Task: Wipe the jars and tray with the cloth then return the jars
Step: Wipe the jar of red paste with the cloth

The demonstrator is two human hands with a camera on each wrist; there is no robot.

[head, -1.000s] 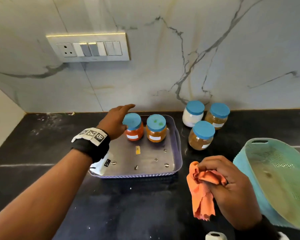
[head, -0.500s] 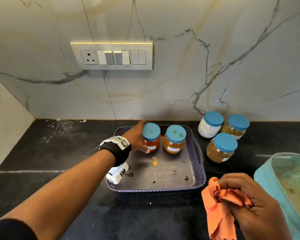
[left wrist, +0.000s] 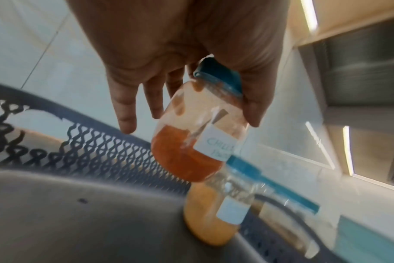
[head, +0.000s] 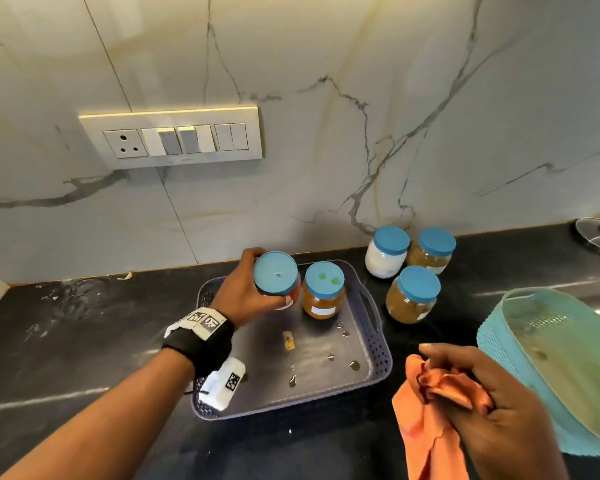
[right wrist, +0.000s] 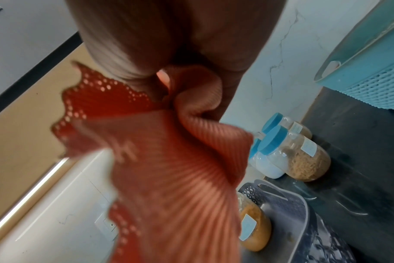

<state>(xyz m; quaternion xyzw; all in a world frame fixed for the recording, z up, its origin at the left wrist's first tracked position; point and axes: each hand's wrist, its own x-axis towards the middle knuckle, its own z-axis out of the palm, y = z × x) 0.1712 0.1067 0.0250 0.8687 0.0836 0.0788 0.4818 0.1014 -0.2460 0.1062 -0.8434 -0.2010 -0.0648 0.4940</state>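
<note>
Chilli jar [head: 277, 279] gripped by left hand [head: 244, 296] above tray [head: 378, 368]; right hand [head: 492, 410] clutches cloth [head: 426, 427].

Red jar [head: 278, 277] now lifted, tilted.

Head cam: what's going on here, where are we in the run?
A person is clearing jars off the tray for wiping. The left hand grips the red-powder jar and has it tilted, off the tray floor in the left wrist view. The yellow-powder jar stands on the tray. Three jars stand on the counter beside it. The right hand holds the bunched orange cloth. Droplets and a scrap lie on the tray.
</note>
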